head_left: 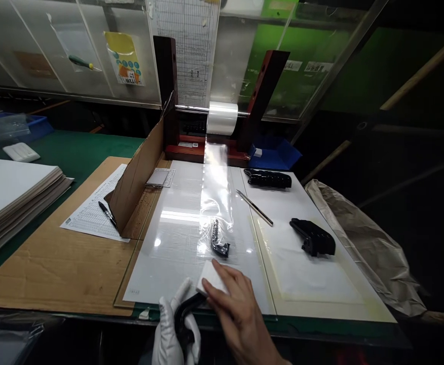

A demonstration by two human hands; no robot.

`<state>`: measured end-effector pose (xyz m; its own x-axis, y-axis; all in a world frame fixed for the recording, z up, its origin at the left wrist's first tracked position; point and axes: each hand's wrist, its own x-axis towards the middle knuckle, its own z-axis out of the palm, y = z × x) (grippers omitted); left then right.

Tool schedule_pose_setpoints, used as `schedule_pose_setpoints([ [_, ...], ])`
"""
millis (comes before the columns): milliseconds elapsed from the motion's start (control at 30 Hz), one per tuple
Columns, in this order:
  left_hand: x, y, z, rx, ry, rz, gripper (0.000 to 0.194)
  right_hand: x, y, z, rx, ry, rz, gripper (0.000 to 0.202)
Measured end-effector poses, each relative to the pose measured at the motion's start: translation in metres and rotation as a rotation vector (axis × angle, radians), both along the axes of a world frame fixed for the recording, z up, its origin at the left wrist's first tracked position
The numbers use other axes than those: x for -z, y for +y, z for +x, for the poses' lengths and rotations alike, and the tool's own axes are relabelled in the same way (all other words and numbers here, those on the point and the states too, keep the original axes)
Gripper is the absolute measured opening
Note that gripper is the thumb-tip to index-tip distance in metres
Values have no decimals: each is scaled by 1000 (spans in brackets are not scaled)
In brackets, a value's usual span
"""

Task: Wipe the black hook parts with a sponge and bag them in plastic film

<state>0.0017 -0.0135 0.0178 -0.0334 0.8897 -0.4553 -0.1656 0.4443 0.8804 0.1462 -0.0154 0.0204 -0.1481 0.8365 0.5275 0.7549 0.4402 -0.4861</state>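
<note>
At the front edge of the table, my left hand (169, 332) wears a white glove and has its fingers wrapped round a curved black part (186, 310). My bare right hand (237, 306) pinches a white block (211, 278) between thumb and fingers, touching the upper end of that part. Just beyond lies a small black piece (219, 241) under clear film (217, 187), which runs down from a roll (223, 118). Two more black parts rest at the right, one ribbed (268, 179) and one bent (315, 237).
A pointed metal tool (255, 208) lies right of the film. At left are an upright cardboard piece (140, 175), a pen (107, 213) on a printed sheet (88, 217) and a stack of boards (12, 203). Behind stands a blue bin (277, 153).
</note>
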Motion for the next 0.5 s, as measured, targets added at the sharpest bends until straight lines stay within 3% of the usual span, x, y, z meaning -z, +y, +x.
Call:
schedule_pose_setpoints([
  [100,0,0,1,-20,-33,-33,57,6,-6,-8,42,-42,115,34],
  [267,6,3,4,-46,-39,-45,70,10,-16,-15,270,-141,23,43],
  [367,8,4,6,-56,-18,-13,76,15,-18,-19,295,-191,53,44],
  [500,8,-1,6,-26,25,-7,64,27,-19,-21,378,-148,53,50],
])
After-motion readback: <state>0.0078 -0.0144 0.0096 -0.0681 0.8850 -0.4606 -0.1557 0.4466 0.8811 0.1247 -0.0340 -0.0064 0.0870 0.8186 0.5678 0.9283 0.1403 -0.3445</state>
